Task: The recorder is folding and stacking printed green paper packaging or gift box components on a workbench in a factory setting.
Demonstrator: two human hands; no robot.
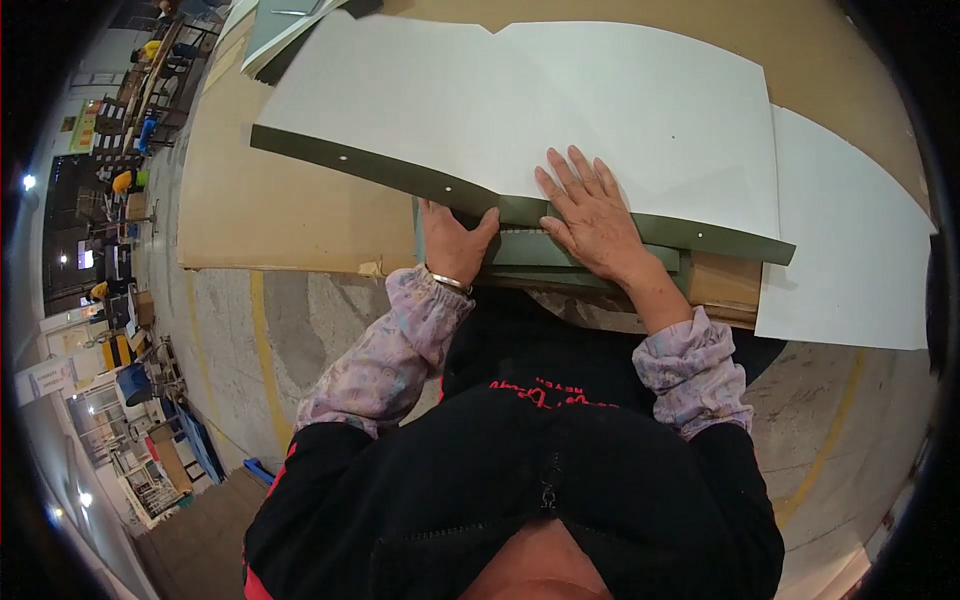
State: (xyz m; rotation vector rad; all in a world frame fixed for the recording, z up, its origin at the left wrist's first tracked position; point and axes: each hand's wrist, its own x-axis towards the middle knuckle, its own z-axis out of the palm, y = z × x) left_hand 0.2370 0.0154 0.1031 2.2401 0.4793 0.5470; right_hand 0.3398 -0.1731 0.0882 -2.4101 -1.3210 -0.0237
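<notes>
A large white sheet of card lies before me, its near edge folded up into a dark green strip with small round holes. My right hand rests flat on the card beside the fold, fingers spread, thumb on the green strip. My left hand is at the strip's near side, left of the middle; its thumb points up against the strip and its other fingers go partly out of sight beneath. Under the strip, by my hands, lies a flat green piece.
Another white sheet lies at the right and overhangs the near table edge. Brown cardboard covers the table. A stack of sheets sits at the far left. Yellow lines mark the floor. People work at distant benches on the left.
</notes>
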